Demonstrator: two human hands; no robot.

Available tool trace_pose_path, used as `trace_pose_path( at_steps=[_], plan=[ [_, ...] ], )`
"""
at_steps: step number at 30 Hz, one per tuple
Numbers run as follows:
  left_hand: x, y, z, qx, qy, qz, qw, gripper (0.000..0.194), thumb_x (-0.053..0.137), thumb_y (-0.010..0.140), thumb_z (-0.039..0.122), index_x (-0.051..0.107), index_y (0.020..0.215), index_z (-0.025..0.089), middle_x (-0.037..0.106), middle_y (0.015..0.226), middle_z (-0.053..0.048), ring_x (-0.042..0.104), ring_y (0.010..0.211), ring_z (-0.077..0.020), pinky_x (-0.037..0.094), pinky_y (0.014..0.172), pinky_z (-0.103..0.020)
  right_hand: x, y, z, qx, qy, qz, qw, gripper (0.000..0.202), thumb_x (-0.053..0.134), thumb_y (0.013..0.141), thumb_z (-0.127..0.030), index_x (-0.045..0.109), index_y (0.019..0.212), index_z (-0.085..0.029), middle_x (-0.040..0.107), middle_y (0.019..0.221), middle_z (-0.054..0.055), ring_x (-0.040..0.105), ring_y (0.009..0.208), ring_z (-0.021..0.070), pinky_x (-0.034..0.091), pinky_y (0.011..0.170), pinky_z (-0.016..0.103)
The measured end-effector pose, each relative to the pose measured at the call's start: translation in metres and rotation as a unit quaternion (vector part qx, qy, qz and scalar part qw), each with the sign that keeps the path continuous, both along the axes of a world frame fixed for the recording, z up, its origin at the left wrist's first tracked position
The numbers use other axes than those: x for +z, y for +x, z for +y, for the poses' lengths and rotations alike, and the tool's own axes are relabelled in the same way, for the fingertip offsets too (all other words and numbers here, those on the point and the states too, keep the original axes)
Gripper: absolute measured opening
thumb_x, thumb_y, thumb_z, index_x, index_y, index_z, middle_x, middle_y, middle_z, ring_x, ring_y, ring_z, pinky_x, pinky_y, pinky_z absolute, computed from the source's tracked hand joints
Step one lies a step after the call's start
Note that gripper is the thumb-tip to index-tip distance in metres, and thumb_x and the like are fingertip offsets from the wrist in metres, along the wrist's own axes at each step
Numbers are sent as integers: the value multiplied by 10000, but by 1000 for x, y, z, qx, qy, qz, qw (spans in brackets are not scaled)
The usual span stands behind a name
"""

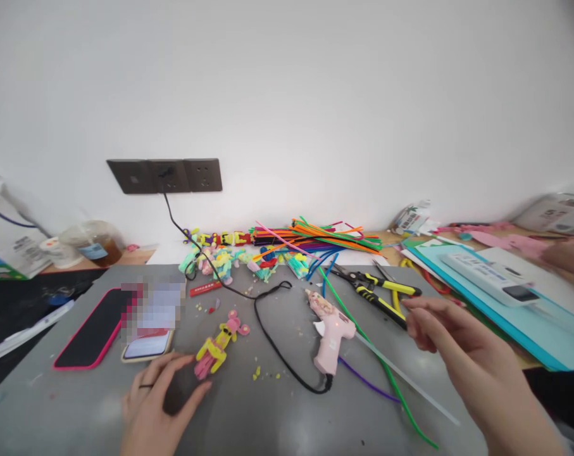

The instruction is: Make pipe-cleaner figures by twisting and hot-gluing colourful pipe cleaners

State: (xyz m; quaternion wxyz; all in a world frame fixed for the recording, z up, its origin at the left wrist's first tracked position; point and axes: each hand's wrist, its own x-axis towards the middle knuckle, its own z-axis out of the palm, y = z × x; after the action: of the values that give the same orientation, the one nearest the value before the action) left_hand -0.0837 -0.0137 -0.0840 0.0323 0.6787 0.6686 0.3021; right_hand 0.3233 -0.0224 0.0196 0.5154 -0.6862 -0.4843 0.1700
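A small yellow and pink pipe-cleaner figure (219, 344) with round pink ears lies on the grey table mat. My left hand (166, 396) rests at its lower end, thumb and index finger apart on either side of the pink part; it does not look gripped. On the right, my right hand (462, 358) is raised with its fingertips drawn together, near the yellow-and-black pliers (381, 304). Whatever those fingertips may hold is hidden. Between my hands lies a pink hot glue gun (331, 332), a clear glue stick (405, 379) sticking out of its back.
A black cord (272, 342) runs from the glue gun toward the wall socket (166, 175). Several pipe cleaners (324, 237) and small fuzzy figures (223, 263) lie at the back. Two phones (94, 329) are at left. Turquoise folders (495, 297) and another person's hand (564, 256) are at right.
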Motion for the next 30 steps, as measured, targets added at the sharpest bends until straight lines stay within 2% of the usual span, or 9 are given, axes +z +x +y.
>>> trace_pose_path(
  at_steps=[4,6,8,10,13,18,24,27,30],
  plan=[
    [16,-6,2,-34,35,-43,998,443,644,759,689,732,939,295,725,983,-59,672,921,-308,504,823,-435,-2,17,35,85,-43,-99,990,385,539,894,-557,677,933,-200,660,683,49,617,610,202,506,540,287],
    [24,-4,4,-33,67,-56,996,424,615,802,672,722,915,277,718,953,-58,679,908,-290,511,811,-408,-6,23,63,168,-81,-197,963,352,462,943,-484,668,940,-199,719,771,69,671,696,213,532,599,294],
    [30,0,7,-44,87,-52,994,368,593,855,614,709,916,270,720,929,-46,690,890,-263,519,797,-372,-11,28,94,199,-94,-235,947,275,504,928,-415,680,878,-210,748,825,63,691,730,214,543,642,303],
    [35,5,11,-77,95,-43,992,306,594,883,556,700,934,274,732,899,-23,703,841,-231,530,763,-329,-16,32,124,200,-99,-269,937,197,551,913,-334,675,831,-205,745,793,49,684,676,197,541,629,299],
    [46,15,21,-137,87,-51,985,222,603,898,479,695,960,287,747,866,1,713,783,-201,545,703,-279,-23,35,164,188,-94,-326,922,117,614,926,-280,683,902,-188,731,819,40,677,686,174,554,662,308],
    [80,45,45,-221,29,-61,973,160,581,909,400,702,947,302,764,926,0,715,883,-213,555,751,-284,-34,22,212,161,-38,-412,896,327,627,970,-335,606,1263,-191,624,1294,97,650,1073,248,559,896,468],
    [124,85,94,-204,-49,-34,977,207,570,848,357,712,972,271,763,982,-34,698,951,-260,524,847,-372,-46,6,264,205,-27,-451,868,353,635,966,-327,595,1287,-185,619,1307,100,650,1089,259,559,900,478],
    [141,84,121,-203,-98,1,974,219,568,817,380,724,919,265,775,965,-36,703,882,-267,519,763,-355,-51,3,288,251,-52,-439,861,340,635,967,-325,601,1274,-182,630,1286,97,659,1065,251,568,883,465],
    [154,68,145,-164,-81,-12,983,276,516,836,422,710,894,235,776,968,-51,703,889,-264,503,766,-342,-56,5,303,287,-72,-406,865,331,633,969,-324,605,1267,-183,634,1277,96,663,1052,245,572,874,458]
  ],
)
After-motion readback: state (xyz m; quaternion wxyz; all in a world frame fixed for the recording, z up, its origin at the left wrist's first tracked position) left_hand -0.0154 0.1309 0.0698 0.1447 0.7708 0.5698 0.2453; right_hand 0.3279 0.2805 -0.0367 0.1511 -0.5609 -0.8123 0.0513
